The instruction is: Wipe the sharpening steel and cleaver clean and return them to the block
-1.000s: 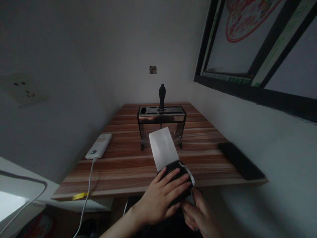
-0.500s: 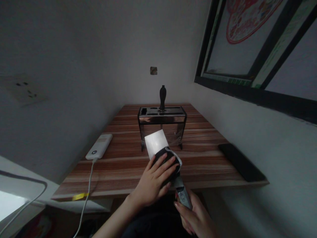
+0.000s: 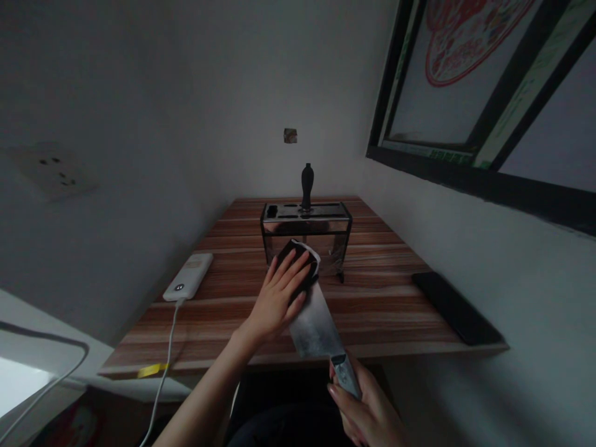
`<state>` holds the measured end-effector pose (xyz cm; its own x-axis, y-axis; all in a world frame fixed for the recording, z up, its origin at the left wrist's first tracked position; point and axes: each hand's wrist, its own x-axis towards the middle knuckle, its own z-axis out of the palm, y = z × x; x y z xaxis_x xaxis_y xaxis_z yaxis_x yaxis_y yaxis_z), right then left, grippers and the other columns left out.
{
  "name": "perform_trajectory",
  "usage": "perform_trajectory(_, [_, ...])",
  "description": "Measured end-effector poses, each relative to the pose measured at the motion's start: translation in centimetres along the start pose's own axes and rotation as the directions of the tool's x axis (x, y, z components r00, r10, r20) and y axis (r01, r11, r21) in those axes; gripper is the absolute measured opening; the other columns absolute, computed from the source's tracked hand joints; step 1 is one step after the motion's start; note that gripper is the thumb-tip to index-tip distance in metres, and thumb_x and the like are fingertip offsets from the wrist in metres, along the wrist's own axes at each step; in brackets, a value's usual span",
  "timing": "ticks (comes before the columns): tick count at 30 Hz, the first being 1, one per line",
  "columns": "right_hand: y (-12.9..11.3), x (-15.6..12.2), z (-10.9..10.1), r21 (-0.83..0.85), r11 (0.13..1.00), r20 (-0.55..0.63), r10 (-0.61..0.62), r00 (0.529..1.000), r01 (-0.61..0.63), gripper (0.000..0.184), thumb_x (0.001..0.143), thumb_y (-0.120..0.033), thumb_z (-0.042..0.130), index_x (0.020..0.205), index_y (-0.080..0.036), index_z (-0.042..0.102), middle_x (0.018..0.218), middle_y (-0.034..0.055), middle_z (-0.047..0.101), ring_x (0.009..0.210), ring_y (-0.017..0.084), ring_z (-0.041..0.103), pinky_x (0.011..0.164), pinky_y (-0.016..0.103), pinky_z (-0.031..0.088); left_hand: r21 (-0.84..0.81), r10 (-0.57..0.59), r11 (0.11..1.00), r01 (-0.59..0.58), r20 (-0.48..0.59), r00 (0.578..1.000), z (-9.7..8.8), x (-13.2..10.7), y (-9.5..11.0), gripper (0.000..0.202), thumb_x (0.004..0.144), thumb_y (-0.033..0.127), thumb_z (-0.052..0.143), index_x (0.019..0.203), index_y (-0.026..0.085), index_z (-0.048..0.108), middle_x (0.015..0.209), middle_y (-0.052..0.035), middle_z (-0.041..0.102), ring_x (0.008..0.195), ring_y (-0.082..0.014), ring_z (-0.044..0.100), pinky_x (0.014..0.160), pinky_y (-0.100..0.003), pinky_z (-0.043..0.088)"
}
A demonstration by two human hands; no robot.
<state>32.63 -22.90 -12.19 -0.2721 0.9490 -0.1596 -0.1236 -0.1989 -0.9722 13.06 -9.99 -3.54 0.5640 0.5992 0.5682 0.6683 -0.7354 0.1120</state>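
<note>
A cleaver (image 3: 315, 323) with a broad metal blade points away from me over the wooden table (image 3: 223, 310). My right hand (image 3: 367, 413) is closed round its handle at the bottom of the view. My left hand (image 3: 277, 298) presses a dark cloth (image 3: 300, 257) with a white edge onto the far end of the blade, fingers laid flat over it. Just behind the cloth stands a metal knife block (image 3: 305, 233) with one black-handled knife (image 3: 306, 183) upright in a slot.
A white power bank (image 3: 187, 277) with a cable (image 3: 162, 366) lies on the table's left side. A black phone (image 3: 454, 308) lies near the right edge by the wall. A wall socket (image 3: 53, 171) sits on the left wall, a framed picture (image 3: 465, 93) on the right.
My left hand has slid the cloth along the blade from the handle end to the far tip, uncovering the blade. The right hand has stayed on the handle.
</note>
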Motion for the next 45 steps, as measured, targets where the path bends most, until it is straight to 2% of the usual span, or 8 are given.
perform_trajectory(9, [-1.0, -0.6, 0.4, -0.024, 0.999, -0.052, 0.046, 0.998, -0.047, 0.053, 0.077, -0.065, 0.059, 0.104, -0.020, 0.050, 0.068, -0.0077, 0.046, 0.034, -0.002, 0.022, 0.032, 0.014, 0.022, -0.021, -0.008, 1.000, 0.006, -0.091, 0.996, -0.9, 1.2, -1.9, 0.051, 0.099, 0.026, 0.032, 0.149, 0.021, 0.025, 0.156, -0.0081, 0.028, 0.146, -0.0220, 0.011, 0.118, -0.049, 0.008])
perform_trajectory(16, [-1.3, -0.5, 0.2, -0.046, 0.998, -0.002, 0.046, 0.999, -0.046, 0.052, 0.077, -0.066, 0.058, 0.101, -0.020, 0.050, 0.065, -0.0084, 0.045, 0.033, -0.001, 0.023, 0.032, 0.015, 0.024, -0.063, -0.053, 0.997, 0.045, -0.124, 0.991, -1.0, 1.3, -1.7, 0.052, 0.099, 0.027, 0.029, 0.151, 0.024, 0.019, 0.155, -0.0073, 0.029, 0.146, -0.0220, 0.016, 0.118, -0.049, 0.010])
perform_trajectory(20, [-1.2, -0.4, 0.3, -0.017, 0.999, 0.024, 0.047, 0.999, -0.046, 0.053, 0.075, -0.067, 0.059, 0.099, -0.021, 0.049, 0.066, -0.0082, 0.046, 0.031, -0.002, 0.022, 0.030, 0.015, 0.023, 0.036, -0.062, 0.997, 0.066, -0.108, 0.992, -0.4, 0.8, -0.8, 0.054, 0.098, 0.026, 0.033, 0.151, 0.021, 0.020, 0.156, -0.0083, 0.027, 0.147, -0.0244, 0.010, 0.117, -0.051, 0.006])
perform_trajectory(25, [-0.8, -0.2, 0.4, 0.026, 1.000, 0.008, 0.013, 1.000, -0.013, 0.048, 0.078, -0.062, 0.060, 0.099, -0.020, 0.049, 0.060, -0.0103, 0.042, 0.031, -0.002, 0.021, 0.030, 0.014, 0.023, 0.078, -0.012, 0.997, 0.016, -0.047, 0.999, 0.3, -0.4, 0.6, 0.055, 0.097, 0.025, 0.036, 0.150, 0.019, 0.023, 0.156, -0.0080, 0.027, 0.147, -0.0255, 0.007, 0.118, -0.050, 0.006])
perform_trajectory(30, [-0.8, -0.1, 0.1, 0.043, 0.999, 0.016, 0.009, 1.000, -0.010, 0.047, 0.079, -0.061, 0.060, 0.100, -0.020, 0.048, 0.058, -0.0109, 0.041, 0.031, -0.001, 0.021, 0.030, 0.014, 0.024, 0.075, 0.040, 0.996, -0.041, 0.010, 0.999, 1.5, -1.8, 2.5, 0.056, 0.094, 0.022, 0.040, 0.148, 0.017, 0.028, 0.155, -0.0082, 0.029, 0.146, -0.0263, 0.010, 0.118, -0.049, 0.008])
perform_trajectory(37, [-1.7, -0.2, -0.2, 0.013, 1.000, -0.067, 0.024, 0.997, -0.023, 0.058, 0.075, -0.065, 0.062, 0.106, -0.019, 0.047, 0.050, -0.0131, 0.037, 0.032, 0.002, 0.024, 0.032, 0.016, 0.024, 0.045, 0.102, 0.993, -0.107, 0.103, 0.989, 2.5, -3.6, 5.3, 0.061, 0.094, 0.030, 0.045, 0.150, 0.021, 0.023, 0.155, -0.0051, 0.029, 0.146, -0.0275, 0.013, 0.117, -0.050, 0.014])
perform_trajectory(40, [-1.9, -0.2, -0.4, 0.040, 0.999, -0.080, 0.031, 0.996, -0.028, 0.062, 0.072, -0.067, 0.063, 0.108, -0.019, 0.046, 0.046, -0.0144, 0.035, 0.031, 0.003, 0.024, 0.032, 0.016, 0.023, 0.013, 0.150, 0.988, -0.153, 0.139, 0.979, 2.9, -4.1, 6.2, 0.062, 0.095, 0.033, 0.044, 0.151, 0.022, 0.021, 0.155, -0.0032, 0.030, 0.146, -0.0267, 0.013, 0.117, -0.049, 0.013])
perform_trajectory(45, [-2.2, -0.3, -0.7, 0.111, 0.994, -0.127, 0.033, 0.991, -0.019, 0.058, 0.070, -0.065, 0.067, 0.103, -0.021, 0.048, 0.042, -0.0156, 0.032, 0.031, 0.003, 0.021, 0.033, 0.016, 0.024, -0.043, 0.227, 0.974, -0.223, 0.189, 0.955, 2.7, -4.2, 7.5, 0.060, 0.095, 0.035, 0.042, 0.150, 0.023, 0.022, 0.155, 0.0004, 0.029, 0.146, -0.0244, 0.014, 0.119, -0.046, 0.008])
